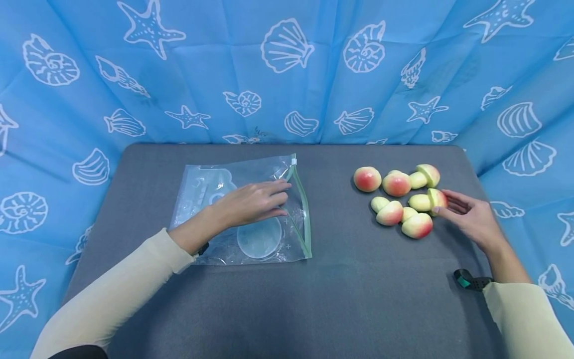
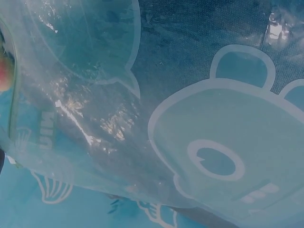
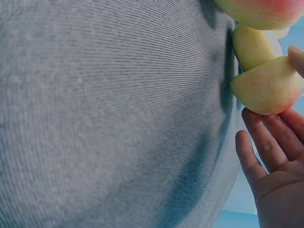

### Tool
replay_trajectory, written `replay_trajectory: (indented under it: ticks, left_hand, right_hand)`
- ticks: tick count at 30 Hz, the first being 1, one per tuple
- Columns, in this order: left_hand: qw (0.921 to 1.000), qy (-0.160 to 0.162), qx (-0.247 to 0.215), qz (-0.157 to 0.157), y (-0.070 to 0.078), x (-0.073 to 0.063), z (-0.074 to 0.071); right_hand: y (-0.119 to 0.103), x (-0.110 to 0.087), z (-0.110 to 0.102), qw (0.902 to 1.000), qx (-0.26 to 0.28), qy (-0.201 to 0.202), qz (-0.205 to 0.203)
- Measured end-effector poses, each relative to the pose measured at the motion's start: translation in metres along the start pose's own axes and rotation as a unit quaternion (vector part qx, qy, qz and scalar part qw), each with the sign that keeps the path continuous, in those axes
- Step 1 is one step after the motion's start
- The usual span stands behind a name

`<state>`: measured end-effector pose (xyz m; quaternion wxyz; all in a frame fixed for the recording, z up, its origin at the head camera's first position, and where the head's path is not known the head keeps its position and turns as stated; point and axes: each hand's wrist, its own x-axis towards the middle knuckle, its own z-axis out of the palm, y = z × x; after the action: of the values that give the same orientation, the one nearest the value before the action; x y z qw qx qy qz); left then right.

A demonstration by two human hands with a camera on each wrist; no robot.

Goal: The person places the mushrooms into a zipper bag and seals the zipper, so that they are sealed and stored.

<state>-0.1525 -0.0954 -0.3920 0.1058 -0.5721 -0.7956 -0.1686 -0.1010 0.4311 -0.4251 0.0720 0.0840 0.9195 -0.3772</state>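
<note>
A clear slider-zip bag [image 1: 257, 242] with a pale printed pattern and green zip lips lies on the left half of the table. My left hand [image 1: 253, 203] is at its right-hand mouth, fingertips and thumb on the upper lip, which stands apart from the lower one. In the left wrist view the bag's film [image 2: 228, 128] fills the picture and hides the hand. At the far right, my right hand [image 1: 475, 222] pinches the red-and-yellow cap of a toy mushroom [image 1: 437, 199] between thumb and fingers. In the right wrist view, fingertips touch this mushroom's cap [image 3: 266, 88]; its stem points away.
Several similar mushrooms lie close to the held one, among them one at the left end [image 1: 367, 179], one at the back [image 1: 428, 175] and one in front [image 1: 418, 226]. The grey table [image 1: 341, 299] meets a blue shell-print curtain [image 1: 323, 75] behind.
</note>
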Motion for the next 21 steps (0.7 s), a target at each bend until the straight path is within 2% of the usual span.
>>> replay_trajectory:
  ticks: [9, 13, 21]
  left_hand:
    - [1.0000, -0.002, -0.001, -0.002, 0.000, 0.001, 0.000]
    - [1.0000, -0.005, -0.001, -0.004, 0.000, 0.002, 0.000]
    - [1.0000, -0.001, -0.001, -0.002, 0.000, 0.002, 0.001]
  right_hand:
    - [-0.002, -0.004, -0.011, 0.9974, 0.050, 0.036, -0.038]
    - [-0.010, -0.006, -0.016, 0.9966, 0.048, 0.052, -0.041]
    - [-0.024, -0.009, -0.017, 0.9967, 0.022, 0.061, -0.048]
